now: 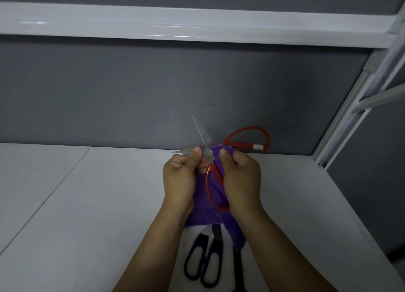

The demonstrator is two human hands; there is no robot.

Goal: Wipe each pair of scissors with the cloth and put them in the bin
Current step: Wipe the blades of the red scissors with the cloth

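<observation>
I hold a pair of red-handled scissors (pixel 245 136) spread wide open above the white table (pixel 87 204). One blade points up, the other points left. My left hand (pixel 182 178) pinches the left-pointing blade near the pivot. My right hand (pixel 241 178) grips the purple cloth (pixel 201 213) against the scissors at the pivot, and the cloth hangs down between my wrists. One red handle loop sticks out to the upper right, the other lies between my hands. A pair of black-handled scissors (pixel 203 263) lies on the table below my forearms. No bin is in view.
A grey partition wall (pixel 153 90) rises behind the table, with a white shelf (pixel 175 26) overhead. White metal frame posts (pixel 350 116) stand at the right. Another dark handle (pixel 238 267) lies beside the black scissors, partly hidden by my right forearm.
</observation>
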